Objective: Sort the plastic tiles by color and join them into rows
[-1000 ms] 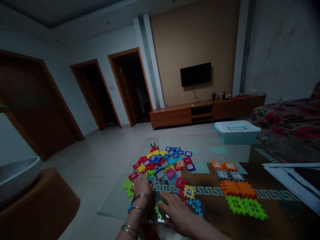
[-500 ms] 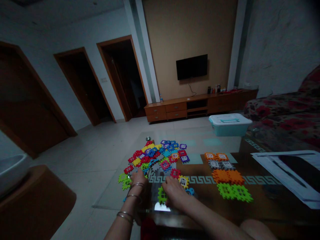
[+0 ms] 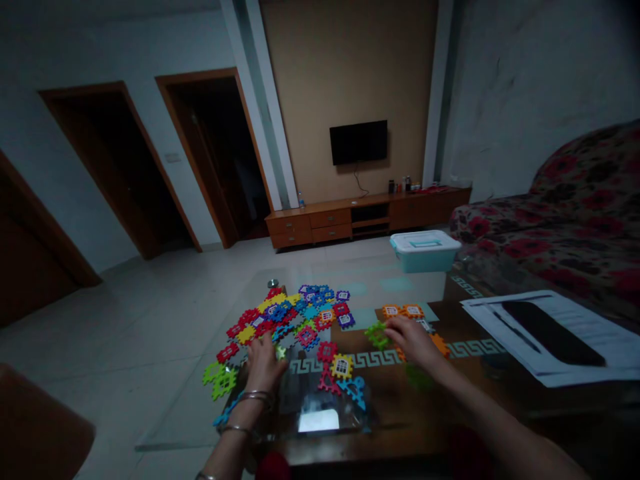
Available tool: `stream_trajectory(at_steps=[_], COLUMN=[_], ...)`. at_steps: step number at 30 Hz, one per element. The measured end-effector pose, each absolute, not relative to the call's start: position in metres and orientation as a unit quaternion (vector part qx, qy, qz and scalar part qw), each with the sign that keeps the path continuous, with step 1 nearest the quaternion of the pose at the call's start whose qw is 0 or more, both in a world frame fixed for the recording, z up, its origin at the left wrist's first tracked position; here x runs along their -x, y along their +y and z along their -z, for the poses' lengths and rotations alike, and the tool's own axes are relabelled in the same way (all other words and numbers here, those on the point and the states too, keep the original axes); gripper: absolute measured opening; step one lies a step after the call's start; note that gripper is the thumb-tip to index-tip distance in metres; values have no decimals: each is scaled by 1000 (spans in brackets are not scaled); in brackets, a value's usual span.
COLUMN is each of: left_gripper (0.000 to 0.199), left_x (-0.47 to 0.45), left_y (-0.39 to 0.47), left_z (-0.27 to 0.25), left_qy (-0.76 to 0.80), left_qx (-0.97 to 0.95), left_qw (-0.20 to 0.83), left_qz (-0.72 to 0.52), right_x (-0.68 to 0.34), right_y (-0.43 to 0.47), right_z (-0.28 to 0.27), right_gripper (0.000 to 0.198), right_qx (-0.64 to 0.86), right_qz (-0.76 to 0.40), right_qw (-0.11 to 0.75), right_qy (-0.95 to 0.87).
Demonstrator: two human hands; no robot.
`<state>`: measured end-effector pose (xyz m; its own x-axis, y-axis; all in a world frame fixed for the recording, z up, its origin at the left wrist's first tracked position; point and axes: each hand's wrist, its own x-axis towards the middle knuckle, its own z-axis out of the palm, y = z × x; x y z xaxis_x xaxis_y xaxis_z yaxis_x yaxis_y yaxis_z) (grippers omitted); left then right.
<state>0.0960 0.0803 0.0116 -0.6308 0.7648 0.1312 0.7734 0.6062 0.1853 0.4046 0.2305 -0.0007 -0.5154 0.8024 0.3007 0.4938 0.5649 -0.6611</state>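
My right hand [image 3: 416, 343] pinches a bright green interlocking plastic block [image 3: 377, 335], held just above the glass table. It is beside orange window blocks [image 3: 403, 311] set in rows; my hand and forearm hide part of this group. My left hand [image 3: 266, 365], with bracelets at the wrist, reaches down at the near edge of a mixed pile of blocks [image 3: 287, 310]. Its fingers are apart, and a light green block [image 3: 281, 351] shows beside them. Between the hands lie a yellow window block [image 3: 342, 366], a red one [image 3: 327, 351] and a blue piece [image 3: 354, 391].
Printed papers [image 3: 560, 327] with a pen and a dark flat object lie on the right of the glass table [image 3: 185, 413]. A teal box with a white lid [image 3: 425, 250] stands at the far side. Beyond are a television cabinet [image 3: 330, 223] and a floral sofa [image 3: 565, 213].
My right hand has moved right and forward with the green block, from the near middle to the orange blocks. My left hand remains at the pile's edge. The view has turned slightly right.
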Motion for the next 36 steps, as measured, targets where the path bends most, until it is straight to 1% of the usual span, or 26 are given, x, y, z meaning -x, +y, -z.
stream_trajectory(at_steps=[2, 4, 6, 10, 15, 20, 25, 28, 32, 36], left_gripper=[61, 64, 67, 74, 61, 46, 47, 43, 41, 37], left_x=[-122, -156, -195, -270, -325, -334, -327, -324, -314, -286], left_y=[92, 107, 123, 145, 162, 174, 169, 164, 158, 149], left_z=[-8, -2, 5, 16, 21, 30, 32, 26, 13, 1], left_qy=[-843, -785, -727, -627, -548, -543, -542, -541, -562, -597], left_qx=[512, 585, 645, 733, 801, 820, 830, 832, 819, 794], left_qw=[8, -26, -71, -152, -176, -155, -116, -98, -82, -75], left_qz=[164, 205, 226, 214, 161, 90, 66, 66, 75, 81], right_x=[-440, -471, -495, -525, -537, -529, -521, -520, -519, -527], right_y=[245, 252, 252, 248, 247, 247, 247, 247, 247, 246], right_z=[-1, 2, 9, 24, 26, 22, 25, 28, 27, 30], right_gripper=[12, 6, 8, 15, 19, 21, 22, 22, 14, 18], right_qx=[437, 481, 518, 564, 588, 612, 637, 640, 627, 611], right_qz=[-268, -299, -340, -410, -408, -402, -383, -387, -374, -333], right_qw=[312, 311, 292, 231, 207, 177, 145, 127, 104, 87], right_qy=[-800, -764, -729, -679, -667, -657, -653, -652, -676, -713])
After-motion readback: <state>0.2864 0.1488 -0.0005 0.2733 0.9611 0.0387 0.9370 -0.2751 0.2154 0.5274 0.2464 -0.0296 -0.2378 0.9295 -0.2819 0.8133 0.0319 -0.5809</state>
